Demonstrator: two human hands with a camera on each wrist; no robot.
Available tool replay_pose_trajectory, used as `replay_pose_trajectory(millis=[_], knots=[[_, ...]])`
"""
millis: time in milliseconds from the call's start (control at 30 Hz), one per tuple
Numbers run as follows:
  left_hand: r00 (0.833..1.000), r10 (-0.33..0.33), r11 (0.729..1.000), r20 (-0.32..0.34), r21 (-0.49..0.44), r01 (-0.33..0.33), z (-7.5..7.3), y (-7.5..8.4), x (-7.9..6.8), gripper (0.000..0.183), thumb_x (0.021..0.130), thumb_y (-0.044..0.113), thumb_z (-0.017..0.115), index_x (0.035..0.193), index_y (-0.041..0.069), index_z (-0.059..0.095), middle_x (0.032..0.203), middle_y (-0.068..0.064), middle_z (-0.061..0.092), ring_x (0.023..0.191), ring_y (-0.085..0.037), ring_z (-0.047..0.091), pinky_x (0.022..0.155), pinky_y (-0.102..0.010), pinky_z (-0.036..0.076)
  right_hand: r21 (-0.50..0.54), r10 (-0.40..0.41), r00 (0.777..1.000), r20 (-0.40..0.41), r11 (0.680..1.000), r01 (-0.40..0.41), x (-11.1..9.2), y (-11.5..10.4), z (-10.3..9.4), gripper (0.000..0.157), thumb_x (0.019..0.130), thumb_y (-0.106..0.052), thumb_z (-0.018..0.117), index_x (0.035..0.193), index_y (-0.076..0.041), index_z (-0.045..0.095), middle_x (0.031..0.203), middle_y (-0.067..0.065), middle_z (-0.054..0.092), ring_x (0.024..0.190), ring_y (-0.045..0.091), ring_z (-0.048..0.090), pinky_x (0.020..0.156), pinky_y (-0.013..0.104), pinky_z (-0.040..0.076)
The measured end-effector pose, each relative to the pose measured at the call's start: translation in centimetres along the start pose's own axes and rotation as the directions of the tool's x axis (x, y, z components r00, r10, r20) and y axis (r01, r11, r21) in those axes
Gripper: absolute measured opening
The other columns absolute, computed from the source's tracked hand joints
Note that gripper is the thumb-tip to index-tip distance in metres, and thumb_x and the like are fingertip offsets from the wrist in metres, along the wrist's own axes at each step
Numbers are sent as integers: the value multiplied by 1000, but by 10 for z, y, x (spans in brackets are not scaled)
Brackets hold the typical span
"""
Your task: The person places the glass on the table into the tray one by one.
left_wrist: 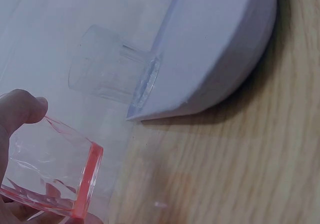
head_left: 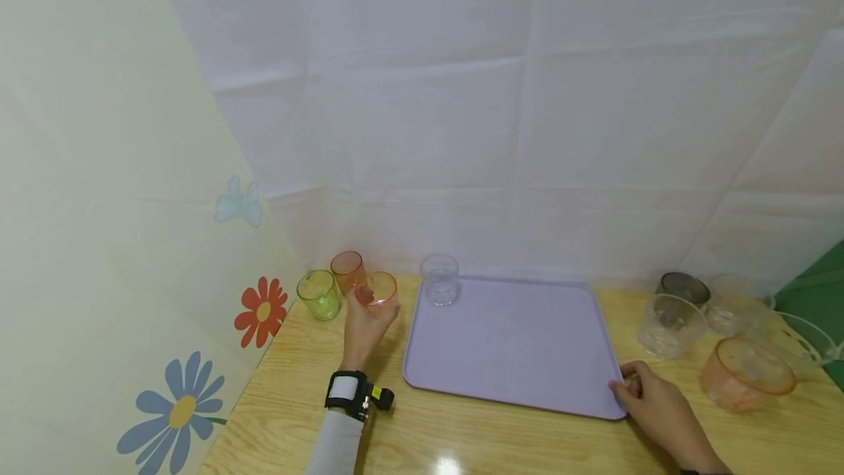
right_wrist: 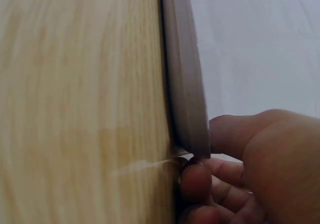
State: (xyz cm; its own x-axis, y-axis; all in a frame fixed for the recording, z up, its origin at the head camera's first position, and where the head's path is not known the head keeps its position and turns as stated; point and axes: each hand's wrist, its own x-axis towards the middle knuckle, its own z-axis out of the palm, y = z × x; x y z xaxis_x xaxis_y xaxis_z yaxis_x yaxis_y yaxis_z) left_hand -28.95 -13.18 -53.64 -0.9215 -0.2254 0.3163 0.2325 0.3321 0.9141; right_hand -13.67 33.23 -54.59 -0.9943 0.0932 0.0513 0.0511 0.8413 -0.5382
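Note:
My left hand [head_left: 368, 328] grips a clear cup with a pink-orange rim [head_left: 384, 286]; in the left wrist view the thumb is on one side of this pink cup [left_wrist: 50, 159] and fingers are on the other. Right beside it are a red-brown cup [head_left: 347, 268] and a green cup [head_left: 320, 297]. A clear cup [head_left: 440, 283] stands on the back left corner of the lilac tray [head_left: 514, 343]. My right hand [head_left: 659, 405] pinches the tray's front right corner, thumb on top and fingers curled beneath the rim [right_wrist: 187, 83] in the right wrist view.
To the right of the tray stand a dark grey cup [head_left: 684, 286], a clear bowl [head_left: 662, 336], a peach bowl [head_left: 741, 380] and more clear vessels [head_left: 732, 306]. White cloth [head_left: 422, 116] hangs behind the wooden table [head_left: 277, 416], and a flower-printed sheet [head_left: 132, 262] borders its left side.

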Motion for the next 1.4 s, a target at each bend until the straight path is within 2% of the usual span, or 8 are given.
replay_pose_trajectory(millis=[367, 667, 1033, 1400], knots=[[1000, 6, 1000, 28, 20, -7, 3, 6, 0, 79, 79, 17, 90, 139, -4, 44, 129, -34, 61, 117, -41, 62, 102, -54, 51, 2, -7, 1000, -2, 1000, 7, 0, 2, 1, 41, 102, -23, 69, 123, 11, 60, 80, -1, 58, 67, 7, 48, 62, 27, 41], [999, 10, 1000, 44, 10, -10, 5, 10, -5, 81, 78, 20, 90, 141, -3, 44, 127, -29, 61, 116, -37, 61, 99, -51, 53, 4, -18, 1000, -21, 1000, 18, 0, 4, 3, 38, 101, -22, 70, 121, 10, 61, 79, -1, 58, 66, 5, 48, 62, 27, 41], [999, 0, 1000, 37, 19, 0, 12, 14, -10, 78, 79, 22, 90, 139, -3, 47, 125, -26, 62, 116, -39, 63, 98, -54, 54, 9, -24, 999, -24, 1000, 24, -1, 3, 2, 38, 101, -22, 70, 120, 10, 61, 79, -1, 58, 66, 5, 47, 62, 27, 41], [998, 16, 998, 55, 60, -20, 17, 24, -14, 82, 81, 29, 90, 144, -2, 47, 127, -26, 66, 118, -40, 66, 102, -56, 53, 11, -17, 1000, -15, 1000, 17, -1, 2, 1, 39, 101, -23, 69, 120, 10, 61, 79, -1, 58, 66, 7, 48, 62, 27, 41]])
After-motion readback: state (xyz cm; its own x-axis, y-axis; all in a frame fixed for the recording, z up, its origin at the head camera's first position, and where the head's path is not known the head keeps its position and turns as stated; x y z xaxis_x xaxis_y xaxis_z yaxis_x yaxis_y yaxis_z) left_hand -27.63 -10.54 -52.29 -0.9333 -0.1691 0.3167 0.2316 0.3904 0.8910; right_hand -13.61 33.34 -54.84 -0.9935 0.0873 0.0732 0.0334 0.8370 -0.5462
